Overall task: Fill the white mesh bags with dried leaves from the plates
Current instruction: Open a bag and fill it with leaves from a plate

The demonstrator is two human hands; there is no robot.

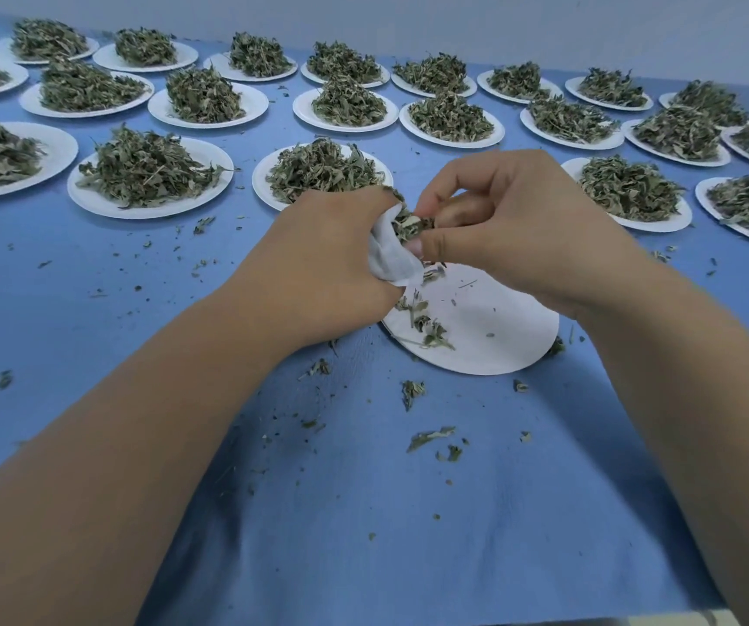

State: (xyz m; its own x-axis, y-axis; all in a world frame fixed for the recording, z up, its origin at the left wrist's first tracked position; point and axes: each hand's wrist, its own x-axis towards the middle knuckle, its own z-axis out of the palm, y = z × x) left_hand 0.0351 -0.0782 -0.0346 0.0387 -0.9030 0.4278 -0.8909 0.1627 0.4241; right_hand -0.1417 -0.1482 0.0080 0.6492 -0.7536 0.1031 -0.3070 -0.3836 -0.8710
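My left hand grips a white mesh bag just above a nearly bare white plate. Green dried leaves stick out of the bag's mouth. My right hand pinches those leaves at the opening, thumb and fingers closed on them. A few leaf scraps lie on the plate's left part. The bag's lower half is hidden inside my left fist.
Several white plates heaped with dried leaves, such as one plate at the left and another plate at the right, fill the far half of the blue table. Leaf crumbs are scattered over the cloth near me.
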